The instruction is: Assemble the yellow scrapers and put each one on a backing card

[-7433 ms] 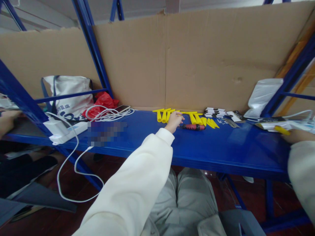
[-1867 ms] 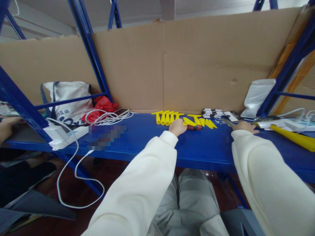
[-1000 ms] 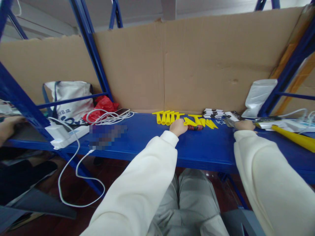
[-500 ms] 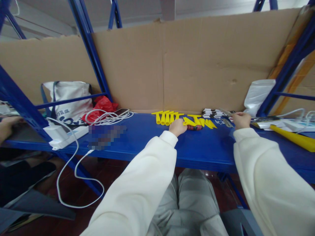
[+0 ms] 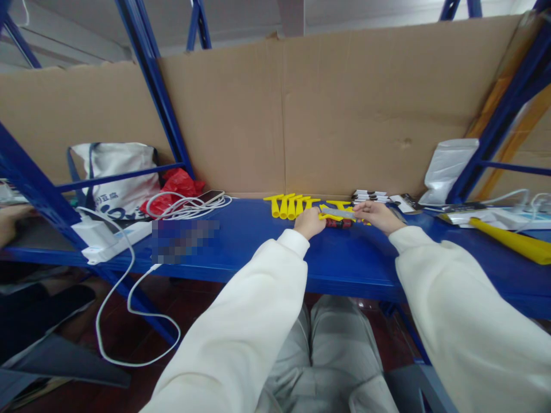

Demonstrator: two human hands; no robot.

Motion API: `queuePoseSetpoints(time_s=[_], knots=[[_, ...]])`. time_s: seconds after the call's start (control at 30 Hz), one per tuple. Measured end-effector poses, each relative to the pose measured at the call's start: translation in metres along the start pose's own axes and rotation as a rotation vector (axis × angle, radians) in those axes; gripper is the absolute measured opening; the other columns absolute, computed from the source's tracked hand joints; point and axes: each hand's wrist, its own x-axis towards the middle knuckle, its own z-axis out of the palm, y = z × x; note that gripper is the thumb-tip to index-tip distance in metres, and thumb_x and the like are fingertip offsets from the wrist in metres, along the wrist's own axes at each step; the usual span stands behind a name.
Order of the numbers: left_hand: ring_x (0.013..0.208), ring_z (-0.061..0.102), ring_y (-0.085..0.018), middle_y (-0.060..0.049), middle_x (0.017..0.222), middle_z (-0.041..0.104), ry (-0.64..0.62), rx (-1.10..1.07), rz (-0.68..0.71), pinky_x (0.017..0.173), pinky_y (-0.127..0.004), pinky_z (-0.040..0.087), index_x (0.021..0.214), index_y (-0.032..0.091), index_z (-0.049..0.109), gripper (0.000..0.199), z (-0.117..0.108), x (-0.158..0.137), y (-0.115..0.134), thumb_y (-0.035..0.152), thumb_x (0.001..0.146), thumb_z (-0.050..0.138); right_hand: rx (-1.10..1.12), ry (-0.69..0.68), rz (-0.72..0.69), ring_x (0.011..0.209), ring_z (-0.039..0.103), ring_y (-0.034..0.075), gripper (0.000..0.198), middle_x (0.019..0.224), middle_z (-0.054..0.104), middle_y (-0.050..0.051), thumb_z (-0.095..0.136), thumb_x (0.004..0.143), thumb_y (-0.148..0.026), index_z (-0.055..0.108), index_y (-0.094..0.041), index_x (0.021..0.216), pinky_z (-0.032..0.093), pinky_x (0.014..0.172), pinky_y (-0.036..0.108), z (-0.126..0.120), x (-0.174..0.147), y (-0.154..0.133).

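My left hand (image 5: 309, 223) is closed around a yellow T-shaped plastic handle (image 5: 324, 217) at the middle of the blue table. A thin, flat grey blade (image 5: 338, 213) lies along the handle's head, pinched at its right end by my right hand (image 5: 377, 216). Just below them on the table is a red-and-black tool (image 5: 339, 223), partly covered. Several more yellow T-shaped handles (image 5: 284, 207) stand in a row left of my left hand. Further yellow pieces (image 5: 340, 203) lie behind the blade, half hidden by my right hand.
Small black-and-white packs (image 5: 369, 196) are stacked behind my right hand. A long yellow cone-like piece (image 5: 512, 241) and a power strip (image 5: 516, 218) lie right. Coiled white cable (image 5: 189, 205), a red bag (image 5: 172, 186) and a cloth bag (image 5: 123, 178) are left. Cardboard (image 5: 344, 115) walls the back.
My right hand has moved left from beside the packs, carrying the grey blade to the yellow handle. My left hand stays in place, still gripping the handle.
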Motion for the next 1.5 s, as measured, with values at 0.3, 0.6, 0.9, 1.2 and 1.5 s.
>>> queuePoseSetpoints(time_s=[0.3,0.6,0.9,1.2,1.5], knots=[[0.119,0.062,-0.023,-0.01,0.13,0.066,0.061,-0.077,0.024,0.1,-0.032,0.048,0.127,0.019,0.062,0.04,-0.001,-0.001,0.002,0.028,0.088,0.06,-0.081,-0.083,-0.018,0.052,0.057,0.01,0.02,0.06,0.065,-0.001,0.078,0.065,-0.021,0.059,-0.019,0.073,0.042,0.047,0.02,-0.002,0.003,0.005],[0.123,0.059,-0.024,-0.009,0.132,0.065,0.088,-0.101,0.059,0.105,-0.035,0.045,0.14,0.023,0.055,0.049,-0.001,0.0,0.002,0.028,0.091,0.057,-0.062,-0.133,-0.006,0.044,0.051,0.008,0.024,0.051,0.06,-0.003,0.083,0.061,-0.025,0.061,-0.018,0.07,0.036,0.04,0.018,0.006,-0.005,-0.004],[0.121,0.06,-0.024,-0.009,0.127,0.068,0.031,-0.074,0.124,0.104,-0.034,0.046,0.126,0.022,0.067,0.037,-0.002,-0.001,0.005,0.028,0.091,0.057,-0.084,-0.032,-0.029,0.039,0.048,0.007,0.025,0.045,0.056,-0.003,0.077,0.069,-0.019,0.055,-0.018,0.059,0.033,0.037,0.018,0.009,-0.007,-0.007],[0.117,0.063,-0.025,-0.009,0.122,0.07,0.023,-0.046,0.186,0.1,-0.034,0.049,0.118,0.02,0.07,0.032,-0.001,-0.003,0.008,0.028,0.091,0.056,-0.066,-0.01,-0.006,0.04,0.048,0.009,0.027,0.044,0.054,-0.002,0.078,0.072,-0.027,0.055,-0.019,0.06,0.034,0.037,0.019,0.011,-0.008,-0.007],[0.116,0.063,-0.024,-0.009,0.122,0.07,0.04,-0.072,0.217,0.1,-0.034,0.049,0.117,0.02,0.07,0.031,0.001,-0.001,0.009,0.03,0.091,0.057,0.088,0.063,-0.016,0.039,0.046,0.008,0.035,0.046,0.053,-0.003,0.078,0.072,-0.039,0.05,-0.021,0.062,0.035,0.036,0.019,0.014,-0.007,-0.006]])
